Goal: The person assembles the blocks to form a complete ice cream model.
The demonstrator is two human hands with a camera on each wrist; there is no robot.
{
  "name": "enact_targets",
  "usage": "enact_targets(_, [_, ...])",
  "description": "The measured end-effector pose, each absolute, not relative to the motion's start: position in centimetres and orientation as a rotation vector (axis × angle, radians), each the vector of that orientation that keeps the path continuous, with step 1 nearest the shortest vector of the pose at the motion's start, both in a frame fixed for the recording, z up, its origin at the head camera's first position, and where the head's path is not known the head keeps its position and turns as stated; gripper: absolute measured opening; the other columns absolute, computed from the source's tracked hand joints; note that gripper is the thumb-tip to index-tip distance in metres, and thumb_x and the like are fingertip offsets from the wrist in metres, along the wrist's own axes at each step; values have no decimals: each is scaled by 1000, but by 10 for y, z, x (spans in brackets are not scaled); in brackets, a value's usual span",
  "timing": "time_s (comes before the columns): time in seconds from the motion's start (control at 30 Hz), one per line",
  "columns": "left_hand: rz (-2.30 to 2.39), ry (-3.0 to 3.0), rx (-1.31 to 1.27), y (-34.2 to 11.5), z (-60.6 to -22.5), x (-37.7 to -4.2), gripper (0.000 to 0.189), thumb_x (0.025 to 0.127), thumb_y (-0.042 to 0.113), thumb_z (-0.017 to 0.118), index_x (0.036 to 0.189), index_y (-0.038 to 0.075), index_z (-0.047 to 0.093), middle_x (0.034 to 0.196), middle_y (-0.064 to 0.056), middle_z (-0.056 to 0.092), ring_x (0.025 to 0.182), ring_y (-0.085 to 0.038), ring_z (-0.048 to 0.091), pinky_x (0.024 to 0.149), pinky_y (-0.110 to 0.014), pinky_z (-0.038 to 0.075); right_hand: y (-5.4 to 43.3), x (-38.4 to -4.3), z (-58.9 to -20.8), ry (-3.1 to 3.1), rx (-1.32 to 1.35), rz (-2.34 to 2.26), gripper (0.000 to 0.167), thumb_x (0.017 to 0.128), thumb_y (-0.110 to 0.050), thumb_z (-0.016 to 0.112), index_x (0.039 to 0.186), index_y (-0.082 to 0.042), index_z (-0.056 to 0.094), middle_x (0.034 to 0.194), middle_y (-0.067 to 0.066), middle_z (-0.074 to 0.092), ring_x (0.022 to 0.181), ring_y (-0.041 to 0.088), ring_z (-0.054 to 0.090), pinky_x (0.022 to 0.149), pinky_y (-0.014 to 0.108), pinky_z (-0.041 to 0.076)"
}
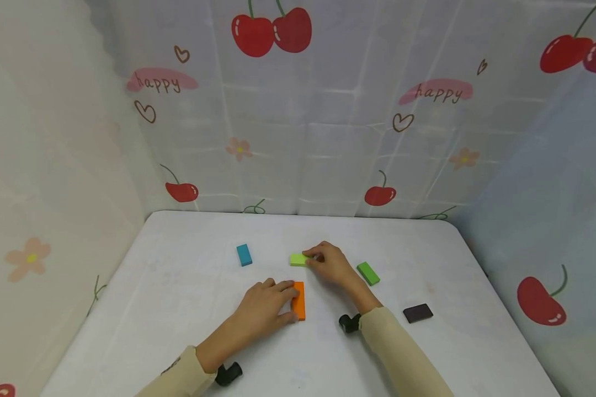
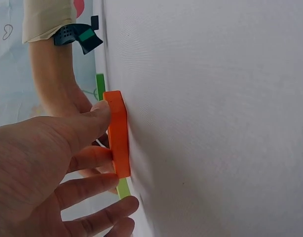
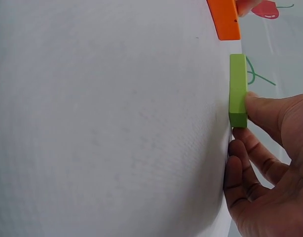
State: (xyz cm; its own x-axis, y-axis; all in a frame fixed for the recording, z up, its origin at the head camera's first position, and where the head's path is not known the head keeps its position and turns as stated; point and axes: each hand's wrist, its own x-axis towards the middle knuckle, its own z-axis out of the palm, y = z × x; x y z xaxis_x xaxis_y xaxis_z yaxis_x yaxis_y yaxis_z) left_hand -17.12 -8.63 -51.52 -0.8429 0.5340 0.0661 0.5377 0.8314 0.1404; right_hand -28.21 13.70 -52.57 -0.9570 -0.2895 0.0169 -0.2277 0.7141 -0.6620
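Pinching orange block [image 1: 301, 302] w/ L hand [image 1: 263, 309], thumb twd near end, fingers twd far end; so, right at L fingertips, on white table [image 1: 179, 281]. Pinching lime block [image 1: 297, 259] too, by its R end, w/ thumb & fingers of R hand [image 1: 330, 264]; sticking out L of R fingertips, just beyond orange block, apart from it. Seeing green block [image 1: 368, 273] just R of R hand, untouched. Got dark block [image 1: 418, 313] further R, nearer than R hand, out past R forearm. Got blue block [image 1: 244, 255] beyond L hand, slightly L, well apart. Wearing beige sleeves [image 1: 399, 353] behind both hands.
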Motion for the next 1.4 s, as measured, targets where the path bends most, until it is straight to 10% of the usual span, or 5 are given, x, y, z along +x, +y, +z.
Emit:
enact_targets(1.03, [-337,-3002,-927,-87,-513,-174,53,94,58,79,137,27,73,149,4,68,124,-21,62,104,-45,55,141,-276,-530,2828,-578,-1065,25,101,-19,76,125,-17,81,115,5,74,99,18,62,92,39,53])
enact_targets(1.4, [-530,-2955,-759,-88,-508,-220,37,103,34,74,138,22,71,138,1,72,117,-22,69,97,-42,62,142,-277,-531,2828,-603,-1092,25,100,-17,76,124,-14,82,114,5,75,99,18,63,90,38,53])
